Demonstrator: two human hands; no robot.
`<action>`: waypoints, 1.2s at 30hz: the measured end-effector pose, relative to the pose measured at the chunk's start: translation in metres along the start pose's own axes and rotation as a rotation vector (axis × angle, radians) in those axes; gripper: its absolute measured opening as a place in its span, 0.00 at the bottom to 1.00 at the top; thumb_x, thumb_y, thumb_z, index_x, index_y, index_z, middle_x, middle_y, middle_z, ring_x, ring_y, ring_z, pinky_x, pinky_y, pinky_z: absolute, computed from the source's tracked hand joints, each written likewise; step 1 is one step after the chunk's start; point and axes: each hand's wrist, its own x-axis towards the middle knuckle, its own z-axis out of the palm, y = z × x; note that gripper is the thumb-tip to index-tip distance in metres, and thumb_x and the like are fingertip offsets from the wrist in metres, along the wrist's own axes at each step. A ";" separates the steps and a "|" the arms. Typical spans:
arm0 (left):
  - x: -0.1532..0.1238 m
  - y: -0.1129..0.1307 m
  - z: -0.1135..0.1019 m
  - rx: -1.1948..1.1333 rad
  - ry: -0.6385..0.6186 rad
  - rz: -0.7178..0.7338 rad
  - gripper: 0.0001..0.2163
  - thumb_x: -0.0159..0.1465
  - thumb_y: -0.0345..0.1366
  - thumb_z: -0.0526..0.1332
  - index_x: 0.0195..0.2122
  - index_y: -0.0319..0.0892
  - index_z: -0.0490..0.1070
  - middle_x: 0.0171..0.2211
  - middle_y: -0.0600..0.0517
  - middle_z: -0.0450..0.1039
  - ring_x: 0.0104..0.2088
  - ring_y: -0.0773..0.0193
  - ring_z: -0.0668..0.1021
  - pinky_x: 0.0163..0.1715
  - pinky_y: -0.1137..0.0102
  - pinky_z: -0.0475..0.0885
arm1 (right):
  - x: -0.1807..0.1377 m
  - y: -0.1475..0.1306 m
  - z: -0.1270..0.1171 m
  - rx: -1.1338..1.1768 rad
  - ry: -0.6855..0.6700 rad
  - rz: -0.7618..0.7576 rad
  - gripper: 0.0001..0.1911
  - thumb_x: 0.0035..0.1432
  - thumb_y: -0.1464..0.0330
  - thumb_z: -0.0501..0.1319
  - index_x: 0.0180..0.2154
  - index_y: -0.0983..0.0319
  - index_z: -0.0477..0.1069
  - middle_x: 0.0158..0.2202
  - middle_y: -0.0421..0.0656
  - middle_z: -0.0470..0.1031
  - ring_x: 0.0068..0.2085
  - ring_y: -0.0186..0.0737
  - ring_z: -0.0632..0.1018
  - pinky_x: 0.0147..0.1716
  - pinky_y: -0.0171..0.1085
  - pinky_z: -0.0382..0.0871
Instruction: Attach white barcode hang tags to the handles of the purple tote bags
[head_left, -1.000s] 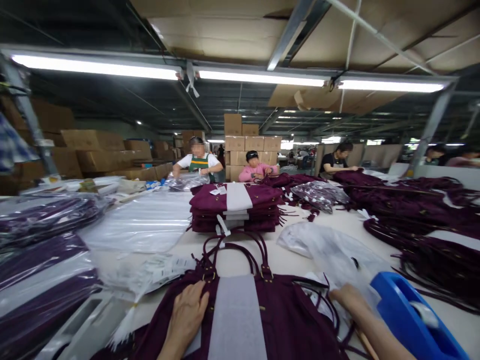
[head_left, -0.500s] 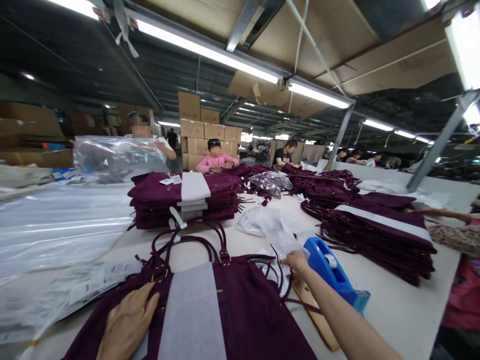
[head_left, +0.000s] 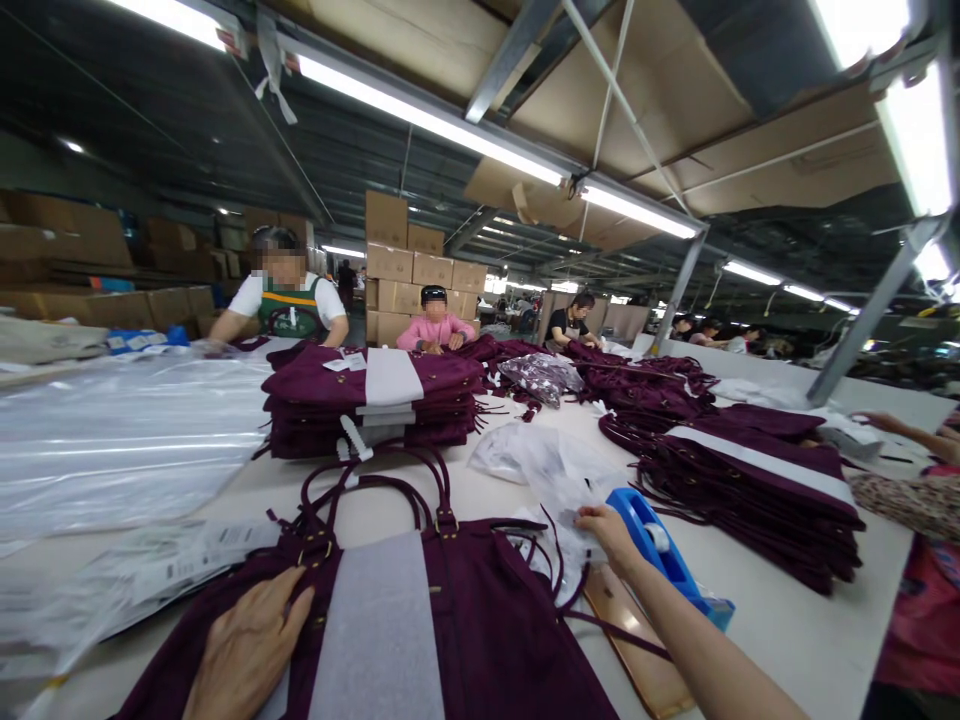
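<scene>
A dark purple handbag [head_left: 502, 620] lies before me, with a pale grey strip [head_left: 382, 620] wrapped across it. Its looped handles [head_left: 442, 485] point away from me. My left hand [head_left: 244, 640] rests flat on the bag's left part, fingers stretched out. Over to the right, my right hand [head_left: 611, 535] has its fingers closed at the edge of a crumpled clear plastic bag [head_left: 559, 465], beside a blue tape dispenser [head_left: 656, 545]. A shiny gold-brown flat piece [head_left: 637, 640] lies under my right forearm, crossed by a thin purple strap.
Purple handbags are stacked ahead [head_left: 375, 400] and at right [head_left: 757, 480]. Clear plastic sheets [head_left: 127, 430] cover the table's left side, with labelled plastic packets [head_left: 187, 560] nearer me. Several people work around the table; one in a green apron [head_left: 289, 310] stands at far left.
The person at far left has lowered the clear plastic sheet that was held up, showing a green apron. My right hand has shifted slightly; my left hand stays on the handbag.
</scene>
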 end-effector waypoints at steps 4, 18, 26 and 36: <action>0.000 0.003 -0.005 -0.034 -0.030 -0.025 0.21 0.57 0.25 0.44 0.47 0.45 0.70 0.53 0.49 0.65 0.51 0.56 0.67 0.44 0.62 0.64 | -0.005 -0.010 -0.002 0.097 0.010 -0.019 0.09 0.29 0.71 0.60 0.22 0.63 0.68 0.21 0.37 0.70 0.29 0.39 0.71 0.31 0.35 0.63; -0.001 0.016 -0.021 -0.223 0.047 -0.186 0.20 0.58 0.34 0.45 0.48 0.39 0.68 0.48 0.48 0.69 0.49 0.58 0.69 0.45 0.64 0.63 | -0.016 -0.021 0.009 0.256 -0.192 -0.026 0.12 0.27 0.65 0.63 0.20 0.63 0.67 0.16 0.35 0.64 0.21 0.30 0.63 0.22 0.32 0.55; 0.000 0.019 -0.030 -0.202 0.009 -0.189 0.19 0.57 0.31 0.45 0.46 0.40 0.68 0.49 0.49 0.69 0.50 0.57 0.69 0.46 0.64 0.63 | -0.027 -0.026 0.018 0.324 -0.275 0.006 0.17 0.27 0.68 0.64 0.28 0.64 0.70 0.21 0.38 0.70 0.24 0.34 0.68 0.26 0.33 0.60; 0.003 0.011 -0.021 -0.443 0.208 -0.211 0.21 0.59 0.41 0.47 0.49 0.37 0.66 0.48 0.46 0.69 0.50 0.58 0.68 0.50 0.62 0.62 | -0.065 -0.079 0.035 0.451 -0.564 -0.056 0.17 0.32 0.62 0.70 0.27 0.64 0.72 0.23 0.39 0.72 0.24 0.33 0.70 0.25 0.32 0.62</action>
